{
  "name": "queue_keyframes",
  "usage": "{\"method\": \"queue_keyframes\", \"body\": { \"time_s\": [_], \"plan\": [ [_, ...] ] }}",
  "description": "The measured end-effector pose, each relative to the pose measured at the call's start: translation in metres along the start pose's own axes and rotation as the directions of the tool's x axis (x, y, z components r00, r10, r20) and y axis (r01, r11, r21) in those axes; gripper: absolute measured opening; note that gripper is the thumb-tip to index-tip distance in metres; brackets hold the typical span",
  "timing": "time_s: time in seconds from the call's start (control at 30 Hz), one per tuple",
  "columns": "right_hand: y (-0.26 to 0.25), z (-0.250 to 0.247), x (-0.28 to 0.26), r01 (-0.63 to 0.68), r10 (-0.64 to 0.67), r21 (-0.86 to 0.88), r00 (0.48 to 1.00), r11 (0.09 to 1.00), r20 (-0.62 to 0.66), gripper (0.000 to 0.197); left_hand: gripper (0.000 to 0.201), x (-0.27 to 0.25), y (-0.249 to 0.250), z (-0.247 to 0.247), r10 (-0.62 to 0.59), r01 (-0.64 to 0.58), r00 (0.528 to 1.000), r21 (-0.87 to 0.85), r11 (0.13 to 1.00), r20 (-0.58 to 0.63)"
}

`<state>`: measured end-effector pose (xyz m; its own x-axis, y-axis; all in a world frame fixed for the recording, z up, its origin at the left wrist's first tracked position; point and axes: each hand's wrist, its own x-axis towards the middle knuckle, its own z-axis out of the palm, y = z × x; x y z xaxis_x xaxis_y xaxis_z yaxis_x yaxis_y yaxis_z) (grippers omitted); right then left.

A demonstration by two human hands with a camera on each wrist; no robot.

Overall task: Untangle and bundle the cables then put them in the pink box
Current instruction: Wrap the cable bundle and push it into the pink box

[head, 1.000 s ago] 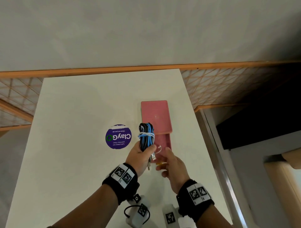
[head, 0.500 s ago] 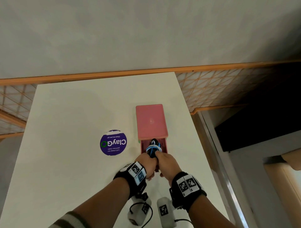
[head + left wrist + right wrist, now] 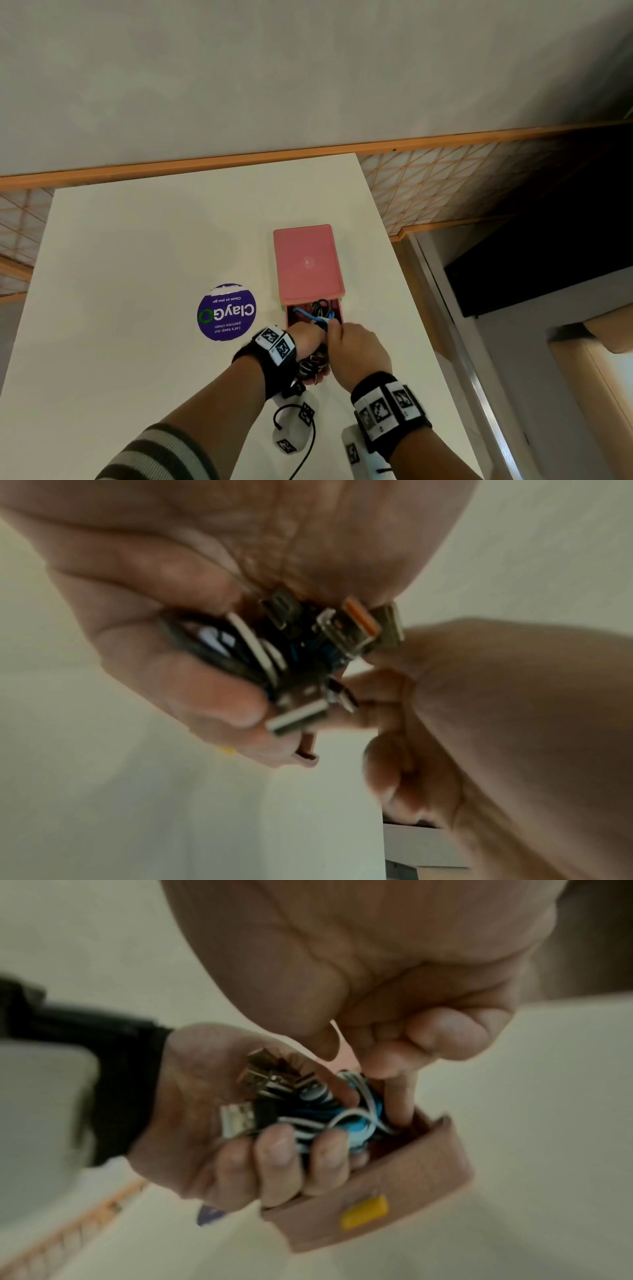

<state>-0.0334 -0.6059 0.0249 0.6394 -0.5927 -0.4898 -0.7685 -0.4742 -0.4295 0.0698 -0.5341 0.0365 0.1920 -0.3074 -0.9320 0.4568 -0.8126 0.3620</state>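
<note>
Head view: white table (image 3: 137, 274), grey wall (image 3: 274, 68).

An office pantry, judging by the "clean pantries" sticker (image 3: 226, 312).

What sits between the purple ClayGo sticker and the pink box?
Nothing: in the head view, only bare white table separates the sticker from the pink box.

White table (image 3: 137, 257): pink box (image 3: 305, 263), sticker (image 3: 226, 312).
</note>
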Motion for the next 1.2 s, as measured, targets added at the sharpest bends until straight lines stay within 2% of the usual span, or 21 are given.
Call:
{"method": "queue_keyframes", "body": {
  "time_s": [0.03, 0.1, 0.13, 0.23, 0.3, 0.37, 0.5, 0.6, 0.63, 0.7, 0.77, 0.9, 1.0, 1.07, 1.13, 1.2],
  "plan": [
    [-0.003, -0.003, 0.001, 0.036, -0.040, -0.062, 0.997, 0.997, -0.071, 0.035, 0.025, 0.000, -0.003, 0.001, 0.008, -0.008, 1.000, 0.013, 1.000, -0.017],
    [-0.008, -0.005, 0.007, 0.075, -0.083, -0.056, 0.985, 0.996, -0.151, 0.033, 0.039, -0.002, -0.004, 0.005, 0.040, -0.037, 0.996, 0.038, 0.999, -0.085],
    [-0.010, -0.005, 0.012, 0.128, -0.137, -0.074, 0.981, 0.989, -0.134, 0.032, 0.041, -0.005, -0.004, 0.007, 0.043, -0.036, 0.994, 0.062, 0.997, -0.105],
    [-0.006, -0.007, 0.028, 0.278, -0.278, -0.139, 0.960, 0.951, 0.017, 0.035, 0.035, -0.005, -0.009, 0.010, 0.040, -0.032, 0.997, 0.122, 0.992, -0.064],
    [-0.003, -0.013, 0.039, 0.312, -0.289, -0.236, 0.949, 0.920, 0.126, 0.035, 0.033, 0.000, -0.011, 0.015, 0.101, -0.080, 0.992, 0.238, 0.968, -0.075],
    [-0.007, -0.019, 0.047, 0.324, -0.272, -0.327, 0.942, 0.888, 0.195, 0.033, 0.026, 0.003, -0.011, 0.018, 0.140, -0.109, 0.985, 0.273, 0.956, -0.097],
    [-0.011, -0.023, 0.052, 0.354, -0.301, -0.299, 0.930, 0.886, 0.210, 0.033, 0.040, 0.003, -0.011, 0.015, 0.157, -0.102, 0.980, 0.363, 0.926, -0.124],
    [-0.003, -0.019, 0.036, 0.399, -0.371, -0.168, 0.912, 0.902, 0.174, 0.030, 0.036, 0.003, -0.009, 0.006, 0.185, -0.116, 0.967, 0.337, 0.934, -0.177],
    [0.000, -0.017, 0.029, 0.400, -0.386, -0.102, 0.913, 0.911, 0.135, 0.034, 0.030, 0.006, -0.010, 0.005, 0.222, -0.143, 0.962, 0.397, 0.907, -0.162],
    [0.007, -0.013, 0.013, 0.348, -0.347, -0.011, 0.937, 0.938, 0.039, 0.046, 0.025, 0.012, -0.010, 0.003, 0.219, -0.129, 0.955, 0.385, 0.914, -0.201],
    [0.014, -0.006, -0.003, 0.305, -0.305, 0.000, 0.952, 0.952, -0.017, 0.056, 0.037, 0.019, -0.009, 0.002, 0.267, -0.115, 0.936, 0.518, 0.848, -0.228],
    [0.020, 0.009, -0.019, 0.277, -0.278, -0.105, 0.961, 0.955, 0.013, 0.074, 0.033, 0.024, -0.009, 0.011, 0.225, -0.096, 0.949, 0.478, 0.873, -0.220],
    [0.019, 0.012, -0.019, 0.272, -0.267, -0.163, 0.962, 0.948, 0.048, 0.078, 0.024, 0.025, -0.012, 0.017, 0.222, -0.086, 0.921, 0.391, 0.917, -0.319],
    [0.022, 0.014, -0.018, 0.294, -0.285, -0.201, 0.956, 0.935, 0.072, 0.081, 0.036, 0.023, -0.009, 0.023, 0.154, -0.024, 0.910, 0.320, 0.947, -0.386],
    [0.025, 0.012, -0.015, 0.308, -0.287, -0.223, 0.950, 0.925, 0.124, 0.080, 0.054, 0.026, -0.010, 0.026, 0.167, 0.046, 0.885, 0.439, 0.897, -0.434],
    [0.029, 0.010, -0.009, 0.306, -0.277, -0.136, 0.941, 0.942, 0.194, 0.075, 0.060, 0.026, -0.010, 0.027, 0.253, 0.094, 0.851, 0.607, 0.789, -0.461]
  ]
}}
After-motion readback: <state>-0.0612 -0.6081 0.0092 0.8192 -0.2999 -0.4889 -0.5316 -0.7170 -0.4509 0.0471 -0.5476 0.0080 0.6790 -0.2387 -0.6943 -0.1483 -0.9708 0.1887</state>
